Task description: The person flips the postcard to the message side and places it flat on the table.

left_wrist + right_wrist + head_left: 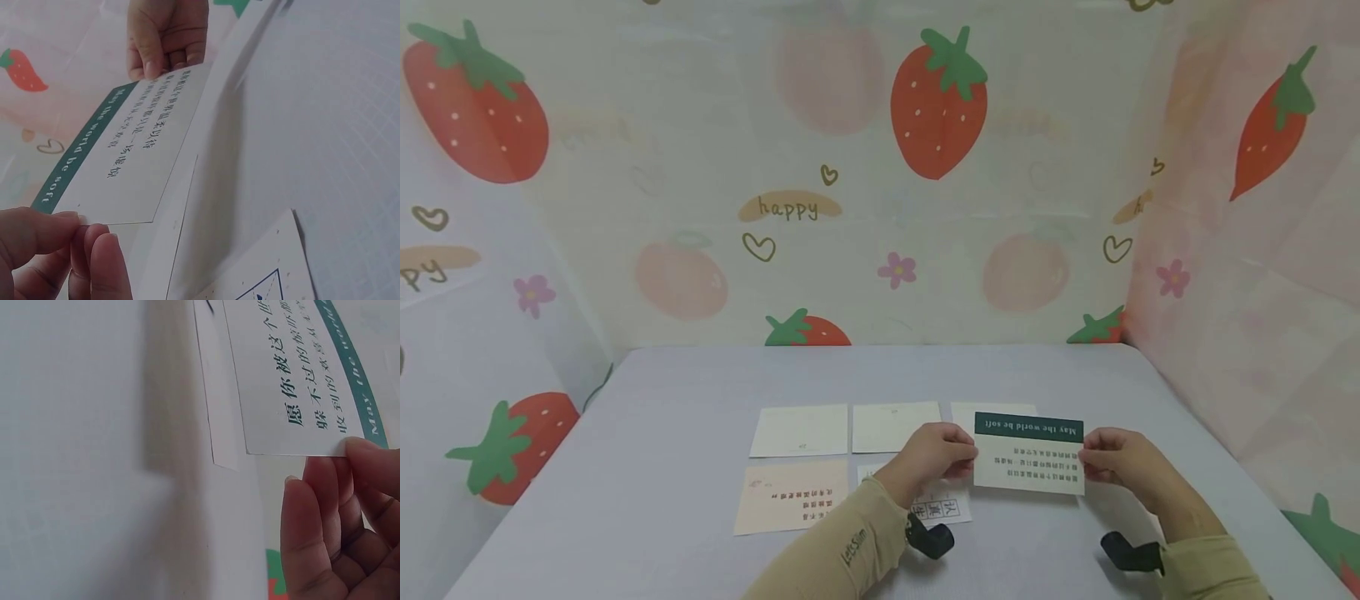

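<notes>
A white card with a dark green band, printed "May the world be soft" and lines of green characters, is held up above the table with its text upside down in the head view. My left hand pinches one short edge between thumb and fingers. On the opposite short edge, my right hand pinches likewise. In the left wrist view the same card stretches between both hands. The right wrist view shows the thumb and fingers of my right hand at the card's corner.
On the white table lie two pale cards, one left and one centre, and a third card partly behind the held one. Nearer are a cream card with red characters and a card with boxed characters, partly covered by my left arm.
</notes>
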Demonstrator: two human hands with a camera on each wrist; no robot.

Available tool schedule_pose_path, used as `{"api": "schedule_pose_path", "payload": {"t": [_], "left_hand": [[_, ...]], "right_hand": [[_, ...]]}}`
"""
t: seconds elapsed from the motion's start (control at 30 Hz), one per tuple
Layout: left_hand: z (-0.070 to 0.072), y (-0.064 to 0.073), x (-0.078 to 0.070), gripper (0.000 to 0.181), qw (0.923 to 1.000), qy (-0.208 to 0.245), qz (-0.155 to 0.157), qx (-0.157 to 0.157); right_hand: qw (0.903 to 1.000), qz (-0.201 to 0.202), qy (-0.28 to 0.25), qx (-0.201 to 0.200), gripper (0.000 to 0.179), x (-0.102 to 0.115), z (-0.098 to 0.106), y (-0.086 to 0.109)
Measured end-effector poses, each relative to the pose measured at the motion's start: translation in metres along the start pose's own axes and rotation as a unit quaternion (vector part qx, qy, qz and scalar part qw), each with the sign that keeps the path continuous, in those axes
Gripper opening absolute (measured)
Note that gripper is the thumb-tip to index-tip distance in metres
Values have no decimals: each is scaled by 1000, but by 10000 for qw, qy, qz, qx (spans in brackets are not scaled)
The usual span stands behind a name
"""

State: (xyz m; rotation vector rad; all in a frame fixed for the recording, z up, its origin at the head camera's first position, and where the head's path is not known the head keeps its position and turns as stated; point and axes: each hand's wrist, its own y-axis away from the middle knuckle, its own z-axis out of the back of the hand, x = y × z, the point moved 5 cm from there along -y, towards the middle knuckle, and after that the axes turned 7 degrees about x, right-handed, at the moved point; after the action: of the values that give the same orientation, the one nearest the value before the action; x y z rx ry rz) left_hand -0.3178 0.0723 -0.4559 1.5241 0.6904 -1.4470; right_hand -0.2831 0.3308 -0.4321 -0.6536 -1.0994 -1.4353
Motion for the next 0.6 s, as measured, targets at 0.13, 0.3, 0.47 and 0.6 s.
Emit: {"api": "schedule_pose_path", "payload": {"t": [0.13, 0.3, 0.47, 0.6], "left_hand": [[1, 0, -1, 6, 10000, 35, -26, 36], [3, 0, -2, 7, 9999, 45, -56, 93], [3, -1, -1, 8, 9997, 168, -11, 196], [4, -2, 0, 7, 9995, 275, 25, 173]], "right_hand": [[10000, 68, 51, -13, 18, 2, 2, 2], [9998, 176, 114, -27, 18, 4, 6, 4], [9996, 234, 141, -29, 20, 5, 7, 5], [9996, 263, 120, -26, 23, 6, 7, 6]]}}
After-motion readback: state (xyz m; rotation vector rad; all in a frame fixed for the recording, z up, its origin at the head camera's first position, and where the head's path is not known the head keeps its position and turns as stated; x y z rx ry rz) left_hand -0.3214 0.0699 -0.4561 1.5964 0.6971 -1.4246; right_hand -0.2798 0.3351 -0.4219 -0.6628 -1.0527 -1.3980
